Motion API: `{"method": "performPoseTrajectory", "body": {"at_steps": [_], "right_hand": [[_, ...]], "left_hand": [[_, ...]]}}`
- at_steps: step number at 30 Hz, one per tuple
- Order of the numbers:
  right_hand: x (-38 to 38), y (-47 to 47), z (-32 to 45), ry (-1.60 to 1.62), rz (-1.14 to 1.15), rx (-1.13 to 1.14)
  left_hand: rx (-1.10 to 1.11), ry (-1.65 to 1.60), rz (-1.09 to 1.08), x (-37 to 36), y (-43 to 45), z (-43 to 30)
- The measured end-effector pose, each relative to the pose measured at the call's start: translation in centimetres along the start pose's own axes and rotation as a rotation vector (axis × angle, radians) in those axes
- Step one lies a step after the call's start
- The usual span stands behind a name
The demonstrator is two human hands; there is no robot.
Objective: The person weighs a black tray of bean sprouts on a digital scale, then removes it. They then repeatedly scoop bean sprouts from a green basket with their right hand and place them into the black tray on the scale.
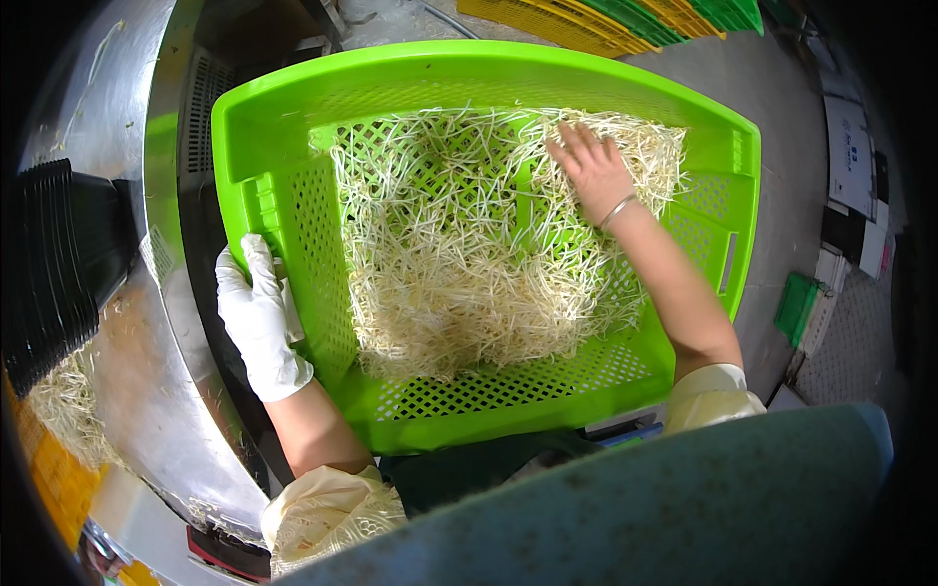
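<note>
A bright green plastic crate (513,432) with perforated walls and floor spreads out before me. Pale bean sprouts (469,300) lie across its floor, thickest near me and at the far right, thinner in the upper middle. My left hand (264,322), in a white glove, grips the crate's left rim with the fingers partly hidden. Bare and wearing a thin bracelet, my right hand (597,172) rests on the sprouts at the far right, fingers slightly spread. Whether any sprouts are caught under its fingers is hidden.
At the left stands a metal table (132,351) with stacked black plastic trays (51,271) and a heap of sprouts (69,406). Yellow and green crates (579,26) are stacked beyond. Flattened cartons (850,157) and a small green box (795,309) sit at the right.
</note>
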State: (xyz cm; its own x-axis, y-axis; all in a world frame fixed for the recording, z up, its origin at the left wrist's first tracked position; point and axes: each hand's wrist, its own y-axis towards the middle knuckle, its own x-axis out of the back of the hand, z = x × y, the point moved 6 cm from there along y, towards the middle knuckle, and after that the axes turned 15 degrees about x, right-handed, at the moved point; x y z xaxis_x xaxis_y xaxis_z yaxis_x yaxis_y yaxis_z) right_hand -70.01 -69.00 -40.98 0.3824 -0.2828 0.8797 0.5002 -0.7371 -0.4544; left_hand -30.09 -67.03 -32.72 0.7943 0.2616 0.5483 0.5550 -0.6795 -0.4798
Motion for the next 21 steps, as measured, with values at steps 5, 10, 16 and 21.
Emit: {"method": "performPoseTrajectory", "body": {"at_steps": [5, 10, 16, 21], "right_hand": [[1.7, 2.0, -1.2, 0.15, 0.126, 0.099], [2.2, 1.6, -1.4, 0.175, -0.048, 0.172], [7.0, -1.3, -2.9, 0.536, -0.23, -0.013], [8.1, 0.5, -1.1, 0.829, -0.462, 0.071]], "left_hand": [[0.014, -0.019, -0.003, 0.1, -0.2, -0.1], [0.01, -0.06, 0.014, -0.2, 0.0, 0.2], [0.008, 0.061, -0.052, 0.2, -0.5, -0.4], [-0.009, 0.081, -0.067, 0.4, -0.3, -0.1]]}}
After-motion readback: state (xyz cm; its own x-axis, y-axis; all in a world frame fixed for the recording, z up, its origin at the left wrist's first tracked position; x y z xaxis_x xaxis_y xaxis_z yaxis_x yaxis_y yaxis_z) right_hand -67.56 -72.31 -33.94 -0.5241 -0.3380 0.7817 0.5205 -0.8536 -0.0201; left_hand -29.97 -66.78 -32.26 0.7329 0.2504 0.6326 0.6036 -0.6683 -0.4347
